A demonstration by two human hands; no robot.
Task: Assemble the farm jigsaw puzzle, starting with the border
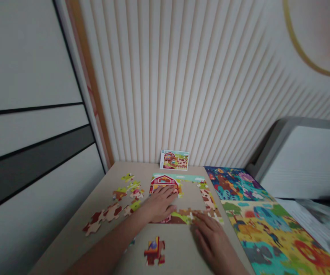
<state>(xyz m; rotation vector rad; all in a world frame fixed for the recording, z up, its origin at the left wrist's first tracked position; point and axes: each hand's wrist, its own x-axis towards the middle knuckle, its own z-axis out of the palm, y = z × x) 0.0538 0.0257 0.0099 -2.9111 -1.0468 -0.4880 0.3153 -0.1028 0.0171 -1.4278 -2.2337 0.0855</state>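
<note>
A farm jigsaw puzzle [182,218] lies partly assembled on the table, its border joined around a bare middle. My left hand [160,200] rests flat across the red barn at the puzzle's left side, fingers stretched out, hiding part of it. On the lower right border lies my right hand [209,231], fingers extended and fingertips touching the pieces by the white fence. Between my forearms, near the front, are joined red and purple puzzle pieces [154,250]. Loose cow-patterned pieces [111,212] and green pieces [128,177] spread to the left.
A picture card [174,159] of the farm scene leans against the ribbed wall [165,76]. Two finished puzzles, a dark blue one [236,183] and a yellow animal one [279,236], lie at the right. A white cabinet [33,57] stands left of the table [78,214].
</note>
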